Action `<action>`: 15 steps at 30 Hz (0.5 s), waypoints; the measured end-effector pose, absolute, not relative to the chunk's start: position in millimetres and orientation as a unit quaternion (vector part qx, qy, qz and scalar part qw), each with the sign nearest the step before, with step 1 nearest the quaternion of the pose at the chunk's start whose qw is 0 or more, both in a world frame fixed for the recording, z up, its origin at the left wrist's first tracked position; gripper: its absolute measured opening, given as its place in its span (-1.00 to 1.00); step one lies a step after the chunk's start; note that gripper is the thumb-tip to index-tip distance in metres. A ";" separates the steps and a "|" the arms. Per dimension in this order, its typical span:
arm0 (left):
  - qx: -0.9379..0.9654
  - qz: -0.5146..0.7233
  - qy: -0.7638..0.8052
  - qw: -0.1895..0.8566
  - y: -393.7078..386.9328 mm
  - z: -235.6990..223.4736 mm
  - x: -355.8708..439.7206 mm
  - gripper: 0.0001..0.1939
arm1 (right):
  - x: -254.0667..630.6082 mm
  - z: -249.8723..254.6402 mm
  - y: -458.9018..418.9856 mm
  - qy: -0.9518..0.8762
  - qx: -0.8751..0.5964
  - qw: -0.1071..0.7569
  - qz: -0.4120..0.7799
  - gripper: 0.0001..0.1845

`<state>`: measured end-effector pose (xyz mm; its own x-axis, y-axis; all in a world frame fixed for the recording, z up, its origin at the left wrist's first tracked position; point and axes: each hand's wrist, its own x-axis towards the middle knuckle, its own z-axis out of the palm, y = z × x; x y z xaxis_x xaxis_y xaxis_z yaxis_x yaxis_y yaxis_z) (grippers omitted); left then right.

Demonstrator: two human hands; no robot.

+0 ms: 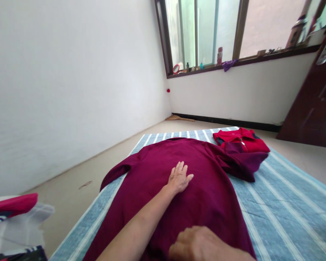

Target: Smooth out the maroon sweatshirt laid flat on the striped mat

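Note:
A maroon long-sleeved top (163, 159) lies spread over a blue-and-white striped cloth (282, 188), its collar end away from me. My left hand (179, 177) rests flat on the middle of the top, fingers stretched out. Nearer to me, over the lower part of the top, is my right hand (201, 244). Its fingers are curled under and slightly blurred, and what they hold, if anything, is hidden. The right sleeve end lies against a folded red garment (254, 142) with a zipped collar.
At the lower left is a clear plastic bag (24, 226) with red and dark clothing (15, 203). A white wall (70, 90) runs along the left. Beneath the window, the sill (250, 61) carries bottles and small items. A dark red door (315, 105) stands at the right.

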<state>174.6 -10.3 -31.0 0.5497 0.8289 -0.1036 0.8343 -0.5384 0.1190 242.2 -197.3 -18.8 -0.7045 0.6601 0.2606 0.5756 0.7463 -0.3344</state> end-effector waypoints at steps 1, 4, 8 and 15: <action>0.882 -0.016 0.465 0.081 -13.0 -35.1 182.6 -0.31 | 256.1 -15.4 -191.2 -0.888 -0.392 0.203 0.128 -0.82; 0.888 -0.016 0.450 0.089 -17.3 -47.6 194.8 -0.27 | 298.1 -12.7 -174.3 -0.787 -0.534 0.283 0.125 -0.91; 0.891 -0.021 0.446 0.086 -17.9 -57.6 195.2 -0.25 | 340.1 -35.7 -150.1 -0.726 -0.593 0.343 0.050 -0.87; 0.895 -0.016 0.441 0.064 -17.7 -61.5 192.1 -0.25 | 374.0 -93.4 -130.8 -0.696 -0.632 0.338 -0.042 -0.84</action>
<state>192.1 -17.7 -61.5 0.6106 0.7874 -0.0846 0.7914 -0.6029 0.1007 374.0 -130.8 -93.4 0.0263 0.8516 0.5235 0.9082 0.1984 -0.3684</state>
